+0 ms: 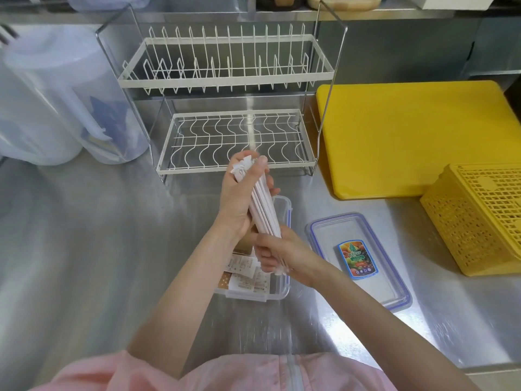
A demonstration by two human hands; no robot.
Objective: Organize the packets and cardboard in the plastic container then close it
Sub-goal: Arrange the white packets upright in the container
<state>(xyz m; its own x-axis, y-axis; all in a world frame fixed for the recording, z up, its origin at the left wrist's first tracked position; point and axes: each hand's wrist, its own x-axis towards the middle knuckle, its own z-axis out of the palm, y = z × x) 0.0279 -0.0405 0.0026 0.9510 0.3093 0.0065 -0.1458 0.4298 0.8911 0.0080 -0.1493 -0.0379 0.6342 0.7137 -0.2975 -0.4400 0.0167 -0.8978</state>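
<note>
A bundle of long white paper packets (265, 206) is held lengthwise above the clear plastic container (279, 289). My left hand (239, 198) grips the bundle's upper half, thumb across the top end. My right hand (279, 251) grips its lower end from the right. Inside the container lie printed white packets (242, 266) and a brown piece of cardboard (244, 244), partly hidden under my hands. The container's clear lid (358, 263), blue-rimmed with a colourful sticker, lies flat on the steel counter to the right.
A white two-tier wire dish rack (234, 114) stands behind the container. A yellow cutting board (417, 136) and a yellow perforated basket (479, 218) sit at the right. Translucent plastic jugs (56, 103) stand at the left. My pink garment fills the bottom edge.
</note>
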